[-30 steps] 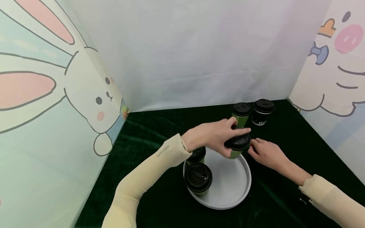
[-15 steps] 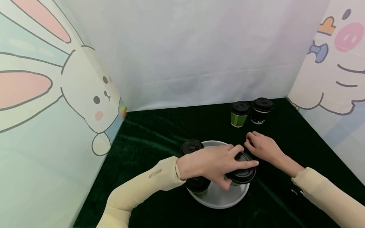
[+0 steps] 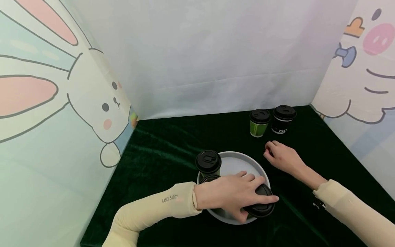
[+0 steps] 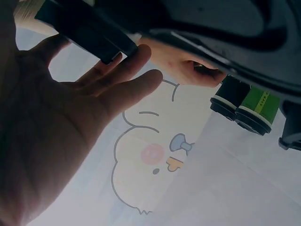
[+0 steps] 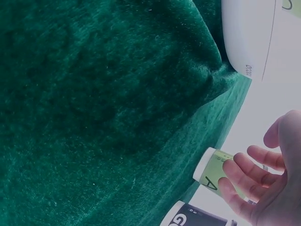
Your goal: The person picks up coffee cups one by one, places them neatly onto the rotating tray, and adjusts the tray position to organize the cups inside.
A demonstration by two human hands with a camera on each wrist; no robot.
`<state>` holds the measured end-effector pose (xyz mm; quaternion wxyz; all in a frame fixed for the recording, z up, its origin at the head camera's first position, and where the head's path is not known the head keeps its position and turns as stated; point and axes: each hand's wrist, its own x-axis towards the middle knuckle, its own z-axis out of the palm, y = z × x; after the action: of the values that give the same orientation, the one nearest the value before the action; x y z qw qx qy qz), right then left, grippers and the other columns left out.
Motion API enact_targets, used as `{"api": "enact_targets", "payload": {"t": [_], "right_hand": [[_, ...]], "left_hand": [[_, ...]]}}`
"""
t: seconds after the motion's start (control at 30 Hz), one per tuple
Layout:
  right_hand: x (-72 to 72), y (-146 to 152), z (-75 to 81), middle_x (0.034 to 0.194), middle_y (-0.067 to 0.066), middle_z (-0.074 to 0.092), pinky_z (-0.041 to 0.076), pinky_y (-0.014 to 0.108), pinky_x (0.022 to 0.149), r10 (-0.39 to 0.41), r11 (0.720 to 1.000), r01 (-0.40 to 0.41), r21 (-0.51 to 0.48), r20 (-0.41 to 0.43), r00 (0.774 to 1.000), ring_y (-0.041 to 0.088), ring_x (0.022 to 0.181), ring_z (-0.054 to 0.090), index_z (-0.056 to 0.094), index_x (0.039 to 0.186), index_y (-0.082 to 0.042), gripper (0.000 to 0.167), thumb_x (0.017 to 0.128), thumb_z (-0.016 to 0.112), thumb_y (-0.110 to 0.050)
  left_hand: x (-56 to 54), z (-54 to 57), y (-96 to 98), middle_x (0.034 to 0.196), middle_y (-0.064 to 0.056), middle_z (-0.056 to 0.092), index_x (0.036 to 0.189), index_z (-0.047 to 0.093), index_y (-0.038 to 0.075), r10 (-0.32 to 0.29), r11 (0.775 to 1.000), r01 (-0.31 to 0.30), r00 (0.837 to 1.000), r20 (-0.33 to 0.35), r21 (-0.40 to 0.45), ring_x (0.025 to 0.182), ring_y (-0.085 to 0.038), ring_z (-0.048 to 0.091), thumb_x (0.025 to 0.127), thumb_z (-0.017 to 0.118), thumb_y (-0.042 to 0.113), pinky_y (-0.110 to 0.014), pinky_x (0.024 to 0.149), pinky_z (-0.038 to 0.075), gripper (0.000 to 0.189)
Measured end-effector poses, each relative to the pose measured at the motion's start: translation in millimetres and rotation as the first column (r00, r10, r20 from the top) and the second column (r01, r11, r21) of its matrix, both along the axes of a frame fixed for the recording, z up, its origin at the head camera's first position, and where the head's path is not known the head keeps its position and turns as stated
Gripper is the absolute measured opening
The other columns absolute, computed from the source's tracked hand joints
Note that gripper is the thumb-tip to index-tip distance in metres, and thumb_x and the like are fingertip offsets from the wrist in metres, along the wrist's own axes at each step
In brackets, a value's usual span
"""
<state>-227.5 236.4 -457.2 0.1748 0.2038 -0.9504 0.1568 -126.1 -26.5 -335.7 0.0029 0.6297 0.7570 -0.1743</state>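
Observation:
My left hand (image 3: 236, 195) grips a lidded paper cup from above, its fingers and thumb around the black lid (image 3: 262, 210); the cup's body is hidden below. This cup is at the front right part of a round pale grey tray (image 3: 234, 164). On the tray's left side stands another cup with a black lid (image 3: 208, 161). A third lidded cup (image 3: 209, 178) is mostly covered by my left wrist. My right hand (image 3: 283, 157), fingers loosely curled and holding nothing, hovers beyond the tray's right edge. The right wrist view shows that hand (image 5: 263, 183) with its fingers apart.
At the back right of the dark green velvet cloth (image 3: 172, 147) stand a green cup (image 3: 258, 124) and a black cup (image 3: 283, 120), both lidded. A white backdrop (image 3: 216, 61) rises behind, with cartoon-printed panels on both sides.
My left hand has carried its cup from the tray's far right edge toward me, to the front right of the tray. The right hand has shifted slightly up and left.

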Motion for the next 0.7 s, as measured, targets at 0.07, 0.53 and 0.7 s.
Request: {"api": "enact_targets", "payload": {"t": [0.07,0.53,0.7], "right_hand": [[0.0,-0.6,-1.1,0.08,0.002,0.057,0.036,0.026,0.049,0.003,1.0,-0.003,0.001,-0.002,1.0,0.007,0.055,0.041,0.066,0.094,-0.009,0.004,0.094,0.065,-0.012],[-3.5,-0.1,0.9,0.079,0.001,0.057,0.036,0.025,0.047,0.014,1.0,-0.014,0.0,-0.02,1.0,0.006,0.054,0.041,0.066,0.093,-0.009,0.003,0.093,0.065,-0.011],[-3.0,-2.7,-3.2,0.078,0.001,0.056,0.036,0.025,0.047,0.025,1.0,-0.025,-0.002,-0.004,1.0,0.005,0.054,0.041,0.066,0.093,-0.009,0.004,0.094,0.064,-0.012]], "left_hand": [[1.6,-1.5,-2.2,0.142,-0.004,0.043,0.16,0.026,0.035,0.0,1.0,0.0,1.0,-0.006,0.004,0.111,-0.013,0.05,0.087,0.064,0.057,-0.028,0.1,0.044,0.085],[-2.7,-2.1,-8.0,0.136,-0.003,0.044,0.156,0.031,0.04,0.038,0.999,-0.038,0.999,-0.003,-0.022,0.101,-0.014,0.052,0.084,0.065,0.061,-0.034,0.1,0.044,0.082],[-2.8,-4.7,-10.7,0.141,-0.003,0.04,0.157,0.029,0.04,0.11,0.993,-0.109,0.994,0.023,-0.051,0.109,-0.016,0.051,0.085,0.061,0.064,-0.045,0.105,0.043,0.082]]}}
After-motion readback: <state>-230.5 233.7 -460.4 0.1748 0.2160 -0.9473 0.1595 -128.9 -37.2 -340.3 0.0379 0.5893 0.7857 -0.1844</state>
